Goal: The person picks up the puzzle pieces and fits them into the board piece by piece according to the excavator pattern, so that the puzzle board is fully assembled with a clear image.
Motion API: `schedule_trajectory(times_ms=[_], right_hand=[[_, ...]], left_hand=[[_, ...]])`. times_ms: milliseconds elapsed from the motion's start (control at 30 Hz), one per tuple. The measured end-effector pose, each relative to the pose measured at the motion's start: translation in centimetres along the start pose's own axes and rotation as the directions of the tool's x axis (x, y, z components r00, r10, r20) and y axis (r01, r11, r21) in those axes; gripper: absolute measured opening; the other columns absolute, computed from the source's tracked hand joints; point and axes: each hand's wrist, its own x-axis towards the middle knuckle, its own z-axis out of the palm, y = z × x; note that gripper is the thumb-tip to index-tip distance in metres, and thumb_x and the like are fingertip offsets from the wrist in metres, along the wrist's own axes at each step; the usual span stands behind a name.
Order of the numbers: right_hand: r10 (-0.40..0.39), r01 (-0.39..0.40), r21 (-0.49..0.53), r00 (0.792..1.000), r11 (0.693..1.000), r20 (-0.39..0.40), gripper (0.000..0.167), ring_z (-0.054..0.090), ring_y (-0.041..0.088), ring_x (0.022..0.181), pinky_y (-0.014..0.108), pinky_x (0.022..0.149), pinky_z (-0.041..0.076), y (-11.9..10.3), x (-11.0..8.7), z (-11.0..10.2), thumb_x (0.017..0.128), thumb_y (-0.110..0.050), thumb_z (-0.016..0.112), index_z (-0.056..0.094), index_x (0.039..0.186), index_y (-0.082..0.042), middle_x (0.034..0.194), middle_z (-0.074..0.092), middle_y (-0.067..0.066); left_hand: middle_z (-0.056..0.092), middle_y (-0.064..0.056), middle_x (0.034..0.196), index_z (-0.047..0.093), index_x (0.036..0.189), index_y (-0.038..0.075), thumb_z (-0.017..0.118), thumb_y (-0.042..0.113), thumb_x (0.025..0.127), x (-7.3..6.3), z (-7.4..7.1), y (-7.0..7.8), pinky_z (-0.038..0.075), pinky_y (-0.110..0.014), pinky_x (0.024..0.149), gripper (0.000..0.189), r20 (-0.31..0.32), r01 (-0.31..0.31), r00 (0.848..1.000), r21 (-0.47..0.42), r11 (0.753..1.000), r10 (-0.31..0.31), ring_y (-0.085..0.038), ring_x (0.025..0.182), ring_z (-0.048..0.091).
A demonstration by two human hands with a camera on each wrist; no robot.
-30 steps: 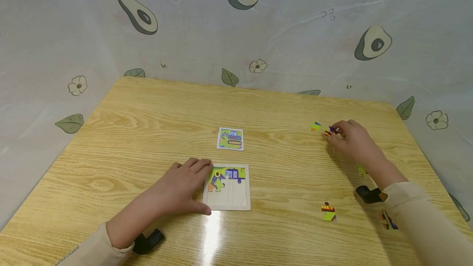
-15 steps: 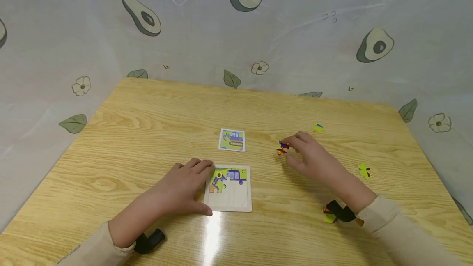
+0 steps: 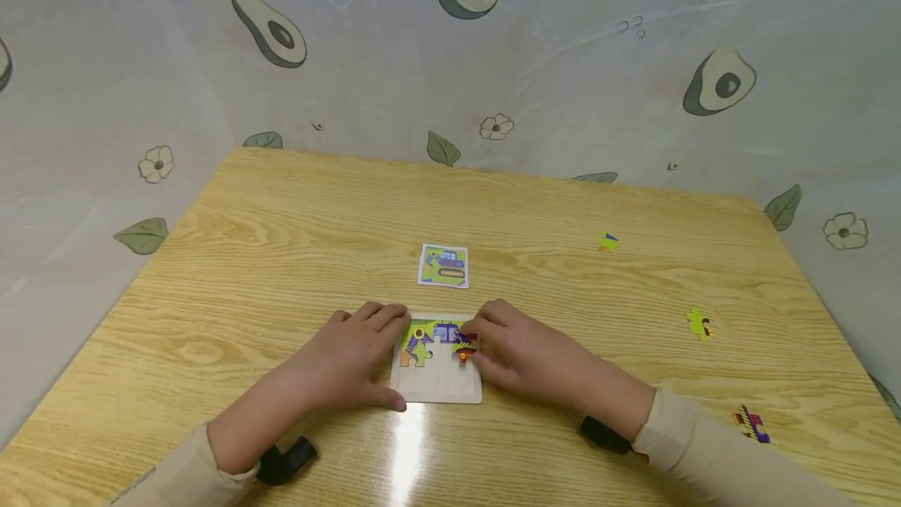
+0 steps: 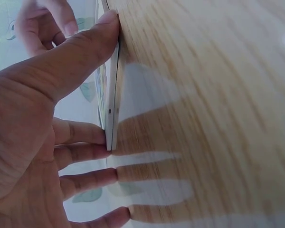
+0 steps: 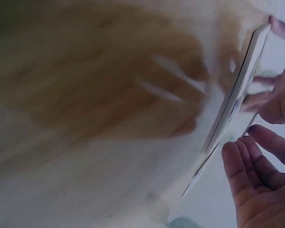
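Note:
A small wooden puzzle board lies flat on the table. Joined jigsaw pieces fill its top and upper left; bare wood shows below. My left hand rests along the board's left side, thumb at the near corner and fingertips at the far one, fingers spread in the left wrist view. Over the board's right side, my right hand pinches a jigsaw piece with red, purple and striped parts, just below the purple vehicle picture. The fingers partly cover this piece. In the right wrist view, thumb and fingertips meet close to the board.
A picture card of an excavator lies beyond the board. Loose jigsaw pieces lie to the right: a green and blue one, a green one and a striped one. Black wrist mounts hang under both forearms.
My right hand has carried the jigsaw piece from the table's far right leftward and nearer, to the board's right side. My left hand has stayed at the board.

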Motion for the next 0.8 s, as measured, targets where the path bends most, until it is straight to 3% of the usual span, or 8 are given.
schedule_trajectory(times_ms=[300,800], right_hand=[[-0.059,0.060,-0.011,0.997,0.998,0.054,0.024,0.059,0.009,0.096,0.022,0.082,0.055,-1.5,1.8,1.0,0.099,-0.017,0.067,0.071,0.122,-0.010,0.111,0.064,0.001],[-0.104,0.111,-0.095,0.992,0.989,0.077,0.022,0.061,0.012,0.101,0.023,0.084,0.056,-1.9,2.6,1.6,0.099,-0.016,0.067,0.072,0.120,-0.010,0.109,0.064,0.002]], left_hand=[[0.049,-0.009,0.160,0.045,0.157,0.005,0.081,0.068,0.078,0.0,0.0,0.0,0.050,-0.059,0.101,0.108,-0.013,-0.003,1.000,0.017,1.000,0.004,-0.032,0.144,0.048],[0.049,-0.009,0.160,0.044,0.157,0.005,0.079,0.070,0.079,-0.1,0.0,-0.1,0.051,-0.058,0.099,0.107,-0.023,-0.019,1.000,0.040,0.999,0.020,-0.030,0.144,0.048]])
